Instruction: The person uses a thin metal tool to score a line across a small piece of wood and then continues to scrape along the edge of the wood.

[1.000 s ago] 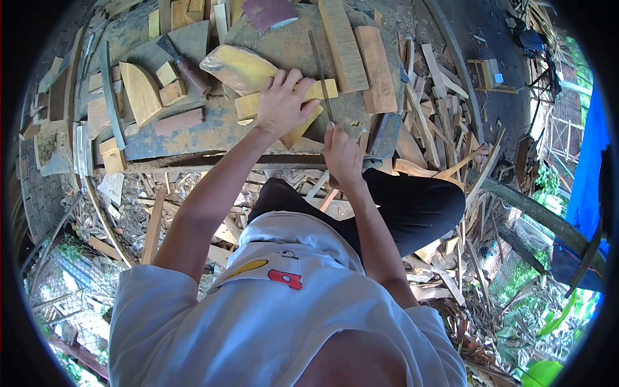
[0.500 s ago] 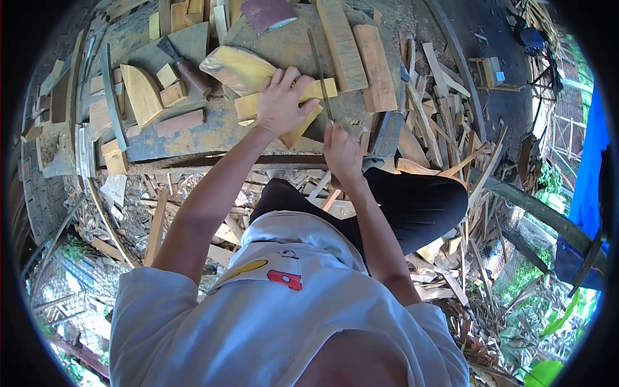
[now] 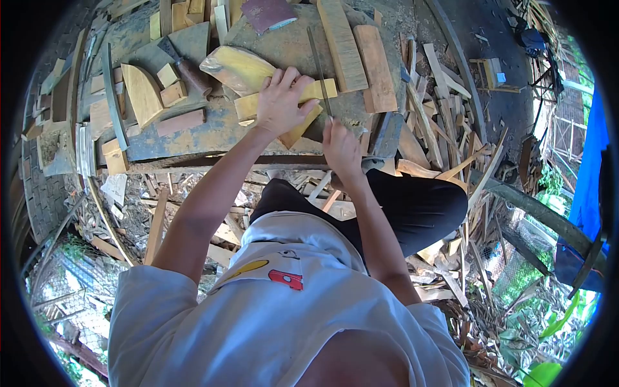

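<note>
My left hand presses down on a yellowish wood block, its fingers curled over the top edge. Under that block, a wedge-shaped wood piece sticks out toward me. Closed in a fist, my right hand grips a saw with a long, narrow dark blade; the handle is hidden inside the fist. The blade lies across the block near its right end and points away from me. A curved yellow wood piece rests just beyond my left hand.
On the worktable lie a wooden-handled chisel, a curved-edged wood piece, a dark red sandpaper sheet and two long boards, one a thick plank. Scrap wood is heaped to the right and beneath the table.
My right hand and the saw have shifted very slightly toward me. My left hand and the block stay in place.
</note>
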Demonstrator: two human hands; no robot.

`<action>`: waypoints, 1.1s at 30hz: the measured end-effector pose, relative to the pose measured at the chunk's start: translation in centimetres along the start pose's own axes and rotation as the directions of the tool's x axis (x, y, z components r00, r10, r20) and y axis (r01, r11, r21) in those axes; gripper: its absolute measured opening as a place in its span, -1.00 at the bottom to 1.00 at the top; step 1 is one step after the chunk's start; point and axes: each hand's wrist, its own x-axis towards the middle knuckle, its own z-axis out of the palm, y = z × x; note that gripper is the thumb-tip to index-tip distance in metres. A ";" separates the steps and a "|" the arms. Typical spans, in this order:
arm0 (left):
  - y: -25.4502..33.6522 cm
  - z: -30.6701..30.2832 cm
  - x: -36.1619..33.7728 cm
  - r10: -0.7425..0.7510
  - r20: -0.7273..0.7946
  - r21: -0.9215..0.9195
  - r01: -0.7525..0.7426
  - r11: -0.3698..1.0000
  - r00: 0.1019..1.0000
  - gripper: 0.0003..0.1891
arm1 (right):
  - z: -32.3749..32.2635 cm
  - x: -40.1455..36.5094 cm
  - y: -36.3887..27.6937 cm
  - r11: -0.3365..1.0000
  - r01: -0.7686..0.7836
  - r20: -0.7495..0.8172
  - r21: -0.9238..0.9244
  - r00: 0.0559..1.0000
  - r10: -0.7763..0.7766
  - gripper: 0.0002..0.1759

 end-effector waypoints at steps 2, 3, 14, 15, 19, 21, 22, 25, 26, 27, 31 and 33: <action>-0.1 0.0 -0.1 -0.009 0.000 0.002 0.009 1.000 1.000 -0.57 | 0.8 2.9 -0.9 0.998 -0.054 0.015 0.014 0.998 0.054 -0.72; -0.1 0.0 -0.2 -0.011 0.000 0.002 0.011 1.000 1.000 -0.57 | 0.7 3.7 -1.3 0.994 -0.108 0.035 0.021 0.994 0.107 -0.72; 0.0 -0.2 -0.1 0.008 -0.005 -0.017 -0.008 1.000 1.000 -0.55 | -1.4 -1.2 -0.1 0.984 -0.160 0.200 0.073 0.969 0.142 -0.70; 0.0 -0.1 0.0 0.017 -0.008 -0.020 -0.017 1.000 1.000 -0.55 | -0.7 0.2 0.0 0.989 -0.101 0.144 0.103 0.986 0.086 -0.70; -0.1 -0.1 -0.3 -0.008 0.028 -0.017 0.008 1.000 1.000 -0.55 | 0.4 3.0 -0.7 0.999 -0.036 0.066 0.031 0.997 0.034 -0.70; -0.3 0.0 -0.1 -0.021 0.036 -0.023 0.021 1.000 0.999 -0.56 | 0.1 1.6 -0.5 0.996 -0.074 0.119 0.058 0.991 0.067 -0.71; -0.1 -0.3 -0.1 -0.011 0.018 -0.023 0.011 1.000 1.000 -0.55 | -0.5 0.3 -0.5 0.996 -0.070 0.121 0.059 0.991 0.062 -0.71; 0.0 -0.3 -0.1 -0.012 0.004 -0.024 0.012 1.000 1.000 -0.56 | -1.8 -3.6 0.1 0.996 -0.085 0.144 -0.016 0.986 0.086 -0.71; 0.0 -0.2 -0.2 -0.015 0.002 -0.013 0.015 1.000 1.000 -0.56 | -1.5 -4.2 0.3 0.999 -0.049 0.102 -0.007 0.994 0.049 -0.71; 0.0 -0.2 -0.3 -0.010 0.006 -0.015 0.010 1.000 1.000 -0.56 | -1.2 -4.7 0.6 1.000 -0.014 0.055 0.001 0.998 0.014 -0.71; -0.1 0.1 0.0 -0.010 -0.008 -0.021 0.010 1.000 1.000 -0.56 | 1.2 0.5 0.0 0.966 0.152 -0.277 -0.210 0.938 -0.208 -0.76; -0.2 0.1 -0.2 -0.009 -0.023 -0.020 0.008 1.000 1.000 -0.56 | 2.2 1.8 -0.3 0.972 0.120 -0.244 -0.202 0.955 -0.169 -0.78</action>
